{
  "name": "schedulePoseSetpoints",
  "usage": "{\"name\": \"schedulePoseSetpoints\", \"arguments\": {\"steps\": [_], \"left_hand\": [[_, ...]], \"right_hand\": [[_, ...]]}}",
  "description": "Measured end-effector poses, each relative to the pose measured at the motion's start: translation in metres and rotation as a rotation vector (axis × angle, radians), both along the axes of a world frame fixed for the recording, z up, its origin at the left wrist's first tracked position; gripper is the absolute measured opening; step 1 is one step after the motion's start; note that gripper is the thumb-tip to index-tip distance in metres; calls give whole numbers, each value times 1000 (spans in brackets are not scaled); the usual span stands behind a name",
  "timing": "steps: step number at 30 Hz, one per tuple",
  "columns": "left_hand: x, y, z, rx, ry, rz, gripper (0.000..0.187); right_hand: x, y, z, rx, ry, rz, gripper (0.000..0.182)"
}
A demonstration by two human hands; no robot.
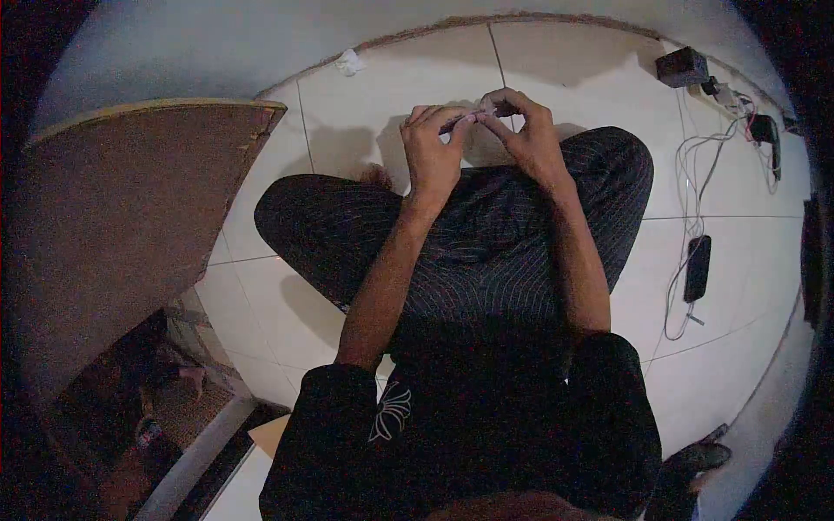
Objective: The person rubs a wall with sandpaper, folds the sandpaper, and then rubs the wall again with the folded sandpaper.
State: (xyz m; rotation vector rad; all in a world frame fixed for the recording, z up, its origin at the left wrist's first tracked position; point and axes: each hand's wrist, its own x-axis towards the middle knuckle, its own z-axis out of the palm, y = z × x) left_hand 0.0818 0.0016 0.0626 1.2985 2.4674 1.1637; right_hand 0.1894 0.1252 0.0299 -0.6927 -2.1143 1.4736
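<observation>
Both of my hands meet above the tiled floor, just beyond my crossed legs. My left hand (pixel 433 149) has its thumb and fingers pinched together around something small and thin. Close against it, my right hand (pixel 529 137) is also pinched, its thumb and index fingertip at the same small item (pixel 477 116). The item looks dark with a pale or pinkish part, but it is too small and blurred to name. My fingers cover most of it.
A black phone-like device (pixel 698 268) with cables lies on the floor at right. Behind it are a dark box (pixel 682 67) and a black adapter (pixel 765 130). Crumpled white paper (pixel 350 62) lies near the wall. A brown door panel (pixel 130 208) stands at left.
</observation>
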Motion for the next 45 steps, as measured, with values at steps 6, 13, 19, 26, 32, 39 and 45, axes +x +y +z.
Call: {"name": "schedulePoseSetpoints", "arguments": {"steps": [6,13,19,26,32,39,45], "left_hand": [[1,2,-2,74,-106,31,9],[0,1,-8,67,-145,61,10],[4,1,0,61,-79,42,11],[5,2,-1,61,-101,44,11],[2,3,-3,74,-189,5,12],[1,2,-7,70,-311,34,13],[-6,-2,-19,18,-415,-10,26]], "right_hand": [[1,0,1,54,1,22,24],[1,1,6,27,17,50,20],[0,3,-10,-16,93,52,23],[1,1,0,31,12,6,21],[1,1,2,58,40,20,19],[0,1,10,140,85,75,16],[-1,1,9,203,187,94,18]]}}
